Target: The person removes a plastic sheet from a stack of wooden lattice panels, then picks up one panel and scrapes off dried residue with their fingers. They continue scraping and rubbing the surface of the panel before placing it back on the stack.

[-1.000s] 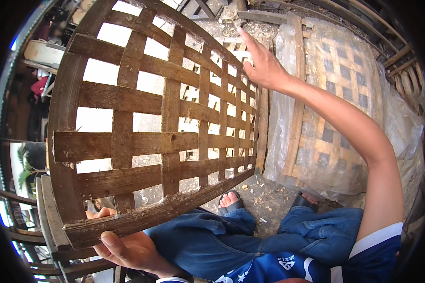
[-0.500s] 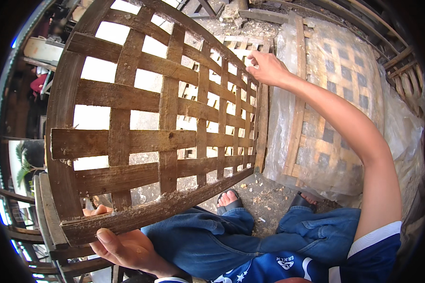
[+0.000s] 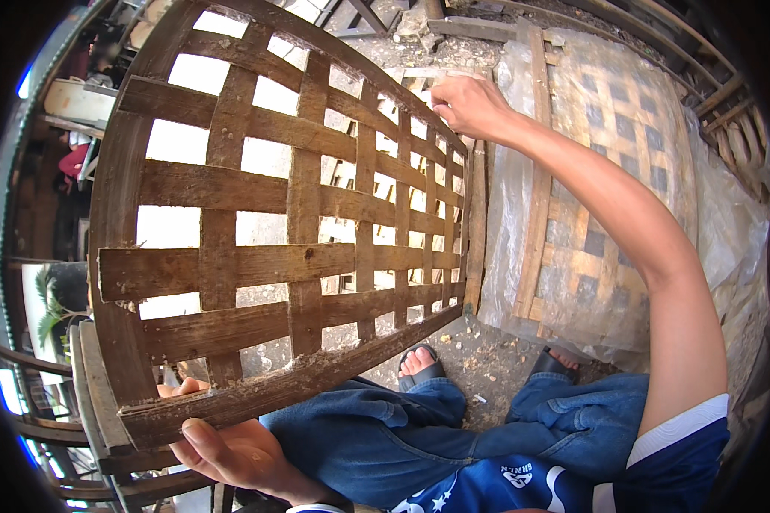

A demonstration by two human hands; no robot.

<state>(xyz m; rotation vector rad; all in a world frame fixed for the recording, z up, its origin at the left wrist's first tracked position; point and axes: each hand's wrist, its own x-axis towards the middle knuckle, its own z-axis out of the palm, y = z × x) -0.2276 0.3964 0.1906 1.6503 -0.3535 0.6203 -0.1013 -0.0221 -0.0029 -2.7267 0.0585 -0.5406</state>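
Note:
A woven wooden lattice panel [image 3: 304, 197] in a brown frame stands tilted in front of me, dusty with crumbs along its near rail. Around that rail's left corner, my left hand [image 3: 231, 449] is closed, thumb on the near side and fingers behind. My right hand [image 3: 475, 107] is at the panel's far right edge, its fingers curled in. Whether it touches the edge or holds something small, I cannot tell.
To the right lies another lattice panel [image 3: 595, 214] under clear plastic sheeting [image 3: 509, 205]. Planks and frames [image 3: 723, 107] are stacked at the far right. A wooden bench [image 3: 94, 385] is at the left. My sandalled feet stand on debris-strewn ground [image 3: 479, 363].
My right hand has shifted slightly left and away from me, its fingers curling tighter. The panel's left side has dipped a little, with my left hand still on its corner.

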